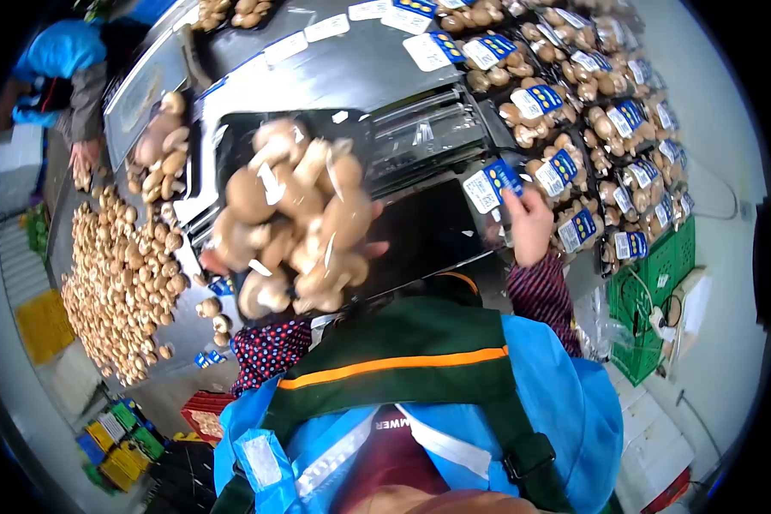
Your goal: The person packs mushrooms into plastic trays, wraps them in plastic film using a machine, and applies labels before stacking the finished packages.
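My left hand (377, 248) supports a black tray (231, 128) heaped with brown mushrooms (295, 201). Glossy highlights across the mushrooms look like clear film. Only bits of that hand show at the tray's two sides; the palm is hidden below it. Between the thumb and fingers of my right hand (531, 223) is a blue and white label (493, 184). It is held over the front of the dark bench, just left of the labelled mushroom packs (557, 171).
Loose mushrooms (120, 283) form a large pile at left. Another person's hand (84, 160) is near an open mushroom tray (158, 154). White labels (327, 27) line the metal bench's back. Green crates (651, 300) stand at right, below several rows of packs.
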Available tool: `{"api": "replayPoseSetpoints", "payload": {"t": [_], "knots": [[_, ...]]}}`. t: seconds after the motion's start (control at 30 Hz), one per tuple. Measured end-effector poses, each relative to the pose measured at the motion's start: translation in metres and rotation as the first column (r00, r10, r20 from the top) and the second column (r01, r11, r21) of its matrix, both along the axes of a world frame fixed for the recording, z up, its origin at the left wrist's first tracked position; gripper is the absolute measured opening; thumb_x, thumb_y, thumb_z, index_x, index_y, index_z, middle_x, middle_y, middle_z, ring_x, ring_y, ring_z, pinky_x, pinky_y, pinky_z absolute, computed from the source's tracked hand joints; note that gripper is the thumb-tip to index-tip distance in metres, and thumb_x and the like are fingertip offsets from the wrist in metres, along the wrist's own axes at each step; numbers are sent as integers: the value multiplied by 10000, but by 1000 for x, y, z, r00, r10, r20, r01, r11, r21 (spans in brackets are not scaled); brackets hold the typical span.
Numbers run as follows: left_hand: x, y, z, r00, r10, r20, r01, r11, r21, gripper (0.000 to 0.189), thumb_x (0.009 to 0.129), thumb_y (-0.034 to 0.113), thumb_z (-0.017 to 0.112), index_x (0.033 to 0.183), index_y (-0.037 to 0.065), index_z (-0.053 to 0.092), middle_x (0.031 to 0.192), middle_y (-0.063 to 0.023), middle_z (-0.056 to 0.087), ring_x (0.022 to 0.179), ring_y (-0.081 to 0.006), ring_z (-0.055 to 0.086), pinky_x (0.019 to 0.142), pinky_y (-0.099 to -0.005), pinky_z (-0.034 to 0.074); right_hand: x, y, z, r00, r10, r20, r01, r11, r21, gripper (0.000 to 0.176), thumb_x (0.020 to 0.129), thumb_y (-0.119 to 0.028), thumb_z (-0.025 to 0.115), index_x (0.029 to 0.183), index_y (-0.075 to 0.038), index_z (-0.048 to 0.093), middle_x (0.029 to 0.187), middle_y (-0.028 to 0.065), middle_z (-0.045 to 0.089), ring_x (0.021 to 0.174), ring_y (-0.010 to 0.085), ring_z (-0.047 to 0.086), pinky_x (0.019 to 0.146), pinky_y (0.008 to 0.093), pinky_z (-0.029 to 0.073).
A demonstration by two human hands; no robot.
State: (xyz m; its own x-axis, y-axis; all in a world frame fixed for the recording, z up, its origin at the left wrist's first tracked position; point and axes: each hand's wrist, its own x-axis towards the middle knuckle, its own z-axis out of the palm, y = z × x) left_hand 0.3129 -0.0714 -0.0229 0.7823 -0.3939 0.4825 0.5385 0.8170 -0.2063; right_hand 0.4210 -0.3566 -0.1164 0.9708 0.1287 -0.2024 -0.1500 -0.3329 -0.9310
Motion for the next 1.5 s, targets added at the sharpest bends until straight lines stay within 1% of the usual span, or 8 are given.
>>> {"api": "replayPoseSetpoints", "payload": {"t": [0.1,0.3,0.5,0.77,0.93,1.2,1.37,1.5], "knots": [[-24,0,1,960,240,-144,-238,971,32,708,779,544,485,1294,102,286,1351,-162,327,1168,-296,392,981,-438,335,-37,22,91,555,312,771,-142,949,-282,155,765,19,625,915,32,589,855,92,602,815,239,586,846,379,441],[-63,-28,7,719,641,-268,-564,763,316,586,797,475,480,1263,150,339,1342,-157,356,1173,-305,410,963,-460,371,-70,86,199,708,707,-3,-565,568,599,322,803,69,522,1121,54,472,1035,158,596,941,225,603,853,334,476],[-106,-39,-6,693,666,-277,-470,708,527,742,808,460,479,1385,69,225,1319,-145,410,1159,-288,466,946,-412,412,-96,134,144,819,396,415,-467,881,79,652,739,-80,710,1277,20,357,1105,102,474,782,126,495,690,260,430],[-81,-58,26,671,701,-241,-570,696,437,639,827,468,462,1358,154,293,1380,-137,331,1172,-315,439,880,-518,428,-141,82,147,-182,679,711,-856,246,-454,261,776,-238,645,978,-76,612,1062,58,597,1076,269,527,973,494,320],[-31,-72,26,900,437,6,-412,844,343,509,830,453,507,1199,135,359,1380,-123,312,1202,-302,393,856,-545,430,-113,26,103,925,364,105,-338,669,662,359,844,-151,564,1176,-51,471,1179,102,518,1131,236,487,981,382,361],[6,-130,7,896,233,379,-402,62,913,897,833,450,532,1398,-57,55,1441,-179,193,1330,-266,209,1085,-363,131,-72,-58,45,919,237,-316,186,447,875,786,718,-24,682,1362,-4,230,1243,121,457,1119,214,489,918,340,434],[50,-27,40,682,35,730,-179,-960,213,528,892,98,485,1372,-1,286,1401,-153,335,1263,-241,356,980,-329,362,-15,-218,28,842,-539,-23,404,602,689,434,842,-169,604,1222,-41,439,1140,104,550,1020,232,567,836,370,495],[17,202,-9,681,186,709,260,-966,5,584,882,219,561,1349,-24,308,1380,-199,339,1211,-291,407,993,-375,356,46,-346,28,563,-813,148,718,570,400,650,818,-125,641,1354,-15,290,1229,97,482,1058,188,510,835,301,463]]}}
